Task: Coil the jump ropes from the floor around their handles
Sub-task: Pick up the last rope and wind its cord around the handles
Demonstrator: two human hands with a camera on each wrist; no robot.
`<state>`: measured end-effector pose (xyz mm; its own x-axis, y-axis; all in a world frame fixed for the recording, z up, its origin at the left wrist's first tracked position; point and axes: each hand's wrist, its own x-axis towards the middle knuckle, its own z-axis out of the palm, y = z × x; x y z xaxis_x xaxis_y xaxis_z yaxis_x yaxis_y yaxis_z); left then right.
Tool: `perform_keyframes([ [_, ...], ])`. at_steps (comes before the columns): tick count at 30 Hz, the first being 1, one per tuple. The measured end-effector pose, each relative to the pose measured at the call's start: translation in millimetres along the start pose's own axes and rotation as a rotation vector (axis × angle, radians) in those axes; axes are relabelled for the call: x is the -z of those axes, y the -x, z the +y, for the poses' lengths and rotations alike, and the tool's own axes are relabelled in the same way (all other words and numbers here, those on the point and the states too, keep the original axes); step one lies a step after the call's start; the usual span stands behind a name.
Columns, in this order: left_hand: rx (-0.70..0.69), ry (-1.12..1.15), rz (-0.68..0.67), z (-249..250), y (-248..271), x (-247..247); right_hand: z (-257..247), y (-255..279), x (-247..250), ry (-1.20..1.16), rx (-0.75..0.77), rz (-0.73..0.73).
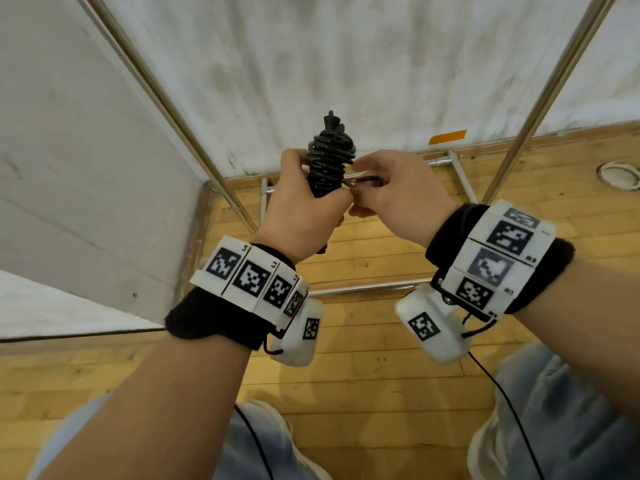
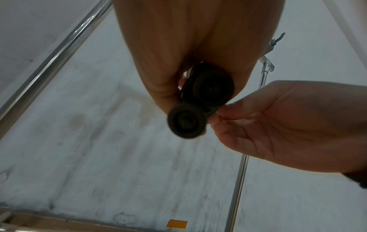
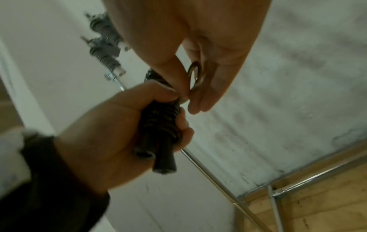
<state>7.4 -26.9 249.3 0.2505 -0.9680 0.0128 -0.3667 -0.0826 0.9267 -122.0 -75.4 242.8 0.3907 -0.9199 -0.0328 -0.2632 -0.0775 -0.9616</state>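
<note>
A black jump rope (image 1: 330, 155) is wound in tight coils around its two black handles, held upright in front of me. My left hand (image 1: 306, 202) grips the handles below the coils; their round butt ends (image 2: 186, 120) stick out under the fist, and they also show in the right wrist view (image 3: 163, 158). My right hand (image 1: 358, 188) is just right of the coil and pinches a short loop of rope (image 3: 195, 73) between thumb and fingers. The loop (image 1: 369, 180) runs into the lower coils. The two hands touch.
Slanted metal poles (image 1: 162, 98) and floor bars (image 1: 363, 289) of a frame surround me, against white walls. Below is a wooden floor (image 1: 363, 375) with an orange tape mark (image 1: 447, 136) and a round white fitting (image 1: 620, 174) at right. My knees show at the bottom.
</note>
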Motion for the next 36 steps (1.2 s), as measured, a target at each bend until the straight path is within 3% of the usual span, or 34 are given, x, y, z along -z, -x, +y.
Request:
perform_keyframes([
  [5,0.012,0.015,0.008,6,2,-6,-2,-2,12,-0.007,-0.072,-0.033],
  [10,0.069,0.154,0.057,11,2,-16,-4,4,17,0.202,0.046,-0.004],
  [16,0.051,0.367,0.015,20,5,-22,-2,4,24,0.366,0.183,0.108],
  [21,-0.05,0.339,0.083,23,7,-23,-13,3,26,0.33,0.288,0.199],
  [25,-0.015,0.356,0.128,26,6,-22,-20,3,26,0.236,0.279,0.21],
  [36,0.0,0.311,0.272,26,13,-23,-23,19,8,0.384,0.433,0.234],
])
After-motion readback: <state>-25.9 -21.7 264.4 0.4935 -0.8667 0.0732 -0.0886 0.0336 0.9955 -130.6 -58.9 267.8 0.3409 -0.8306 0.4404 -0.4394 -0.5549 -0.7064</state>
